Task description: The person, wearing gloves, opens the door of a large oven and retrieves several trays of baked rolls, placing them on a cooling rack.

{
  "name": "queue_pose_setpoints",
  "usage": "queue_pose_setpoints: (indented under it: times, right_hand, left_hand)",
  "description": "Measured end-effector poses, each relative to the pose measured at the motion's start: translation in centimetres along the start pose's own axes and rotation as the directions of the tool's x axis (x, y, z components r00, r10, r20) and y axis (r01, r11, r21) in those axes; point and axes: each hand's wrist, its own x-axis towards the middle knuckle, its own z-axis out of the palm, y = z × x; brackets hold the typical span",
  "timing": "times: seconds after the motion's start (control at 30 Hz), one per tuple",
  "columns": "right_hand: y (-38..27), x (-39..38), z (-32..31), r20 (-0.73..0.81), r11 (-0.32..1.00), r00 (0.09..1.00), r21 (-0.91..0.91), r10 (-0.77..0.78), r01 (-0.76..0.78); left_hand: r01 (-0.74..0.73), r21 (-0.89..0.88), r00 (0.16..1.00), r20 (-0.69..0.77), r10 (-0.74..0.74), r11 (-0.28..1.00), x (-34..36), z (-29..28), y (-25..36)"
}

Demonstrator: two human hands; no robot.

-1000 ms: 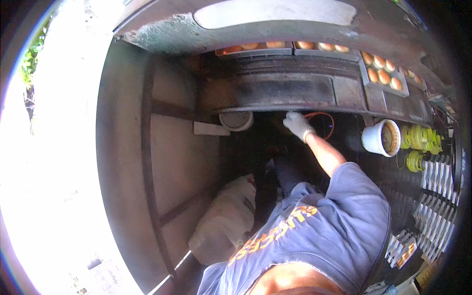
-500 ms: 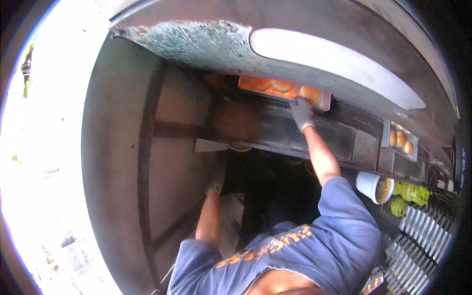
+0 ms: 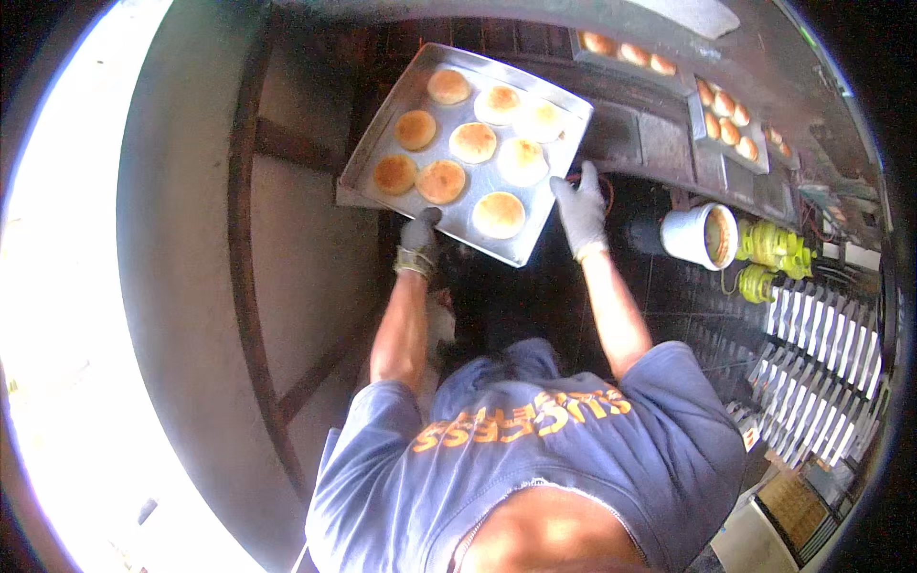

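Compared with half a second ago, when your right hand (image 3: 581, 212) was at a tray's edge under the hood (image 3: 764, 67) and your left hand (image 3: 418, 241) hung low by the side panel (image 3: 191, 239): the metal tray (image 3: 463, 203), bearing nine round buns (image 3: 472, 142), is now out in front of you, turned askew, near the dark ledge (image 3: 659, 148). Pose: both forearms reach forward, the hands set apart. Left: glove closed on the near rim, thumb on top, remaining fingers hidden. Right: glove spread at the right-hand rim, thumb by the edge, forefinger pointing away from you; how much weight it bears, cannot tell
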Motion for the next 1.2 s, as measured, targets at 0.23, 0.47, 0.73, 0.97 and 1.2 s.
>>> queue_pose_setpoints:
  times: [0.23,0.47,0.73,0.97,1.2]
  right_hand:
    - [5.3,-4.3,4.6,0.595,0.472,0.723,0.555,0.351,-0.685]
    - [0.5,9.8,15.2,0.46,0.316,0.838,0.78,0.294,-0.54]
    - [0.4,28.6,26.2,0.052,0.993,0.999,0.118,-0.016,0.01]
    - [-3.2,28.0,25.4,0.241,0.952,0.968,-0.277,-0.063,0.131]
    - [-5.5,28.0,23.1,0.463,0.796,0.884,-0.509,-0.067,0.327]
  left_hand:
    - [-0.348,0.168,0.928,0.199,0.314,0.922,6.5,-8.2,5.0]
    - [-0.431,0.343,0.884,0.345,0.315,0.834,8.6,-5.7,7.6]
    - [-0.168,0.563,0.982,0.021,0.189,0.809,0.6,-13.5,-1.7]
    - [-0.104,0.791,0.982,-0.012,0.186,0.603,-0.8,-16.4,-6.0]
    - [-0.154,0.912,0.961,0.05,0.271,0.379,-1.3,-17.3,-9.9]
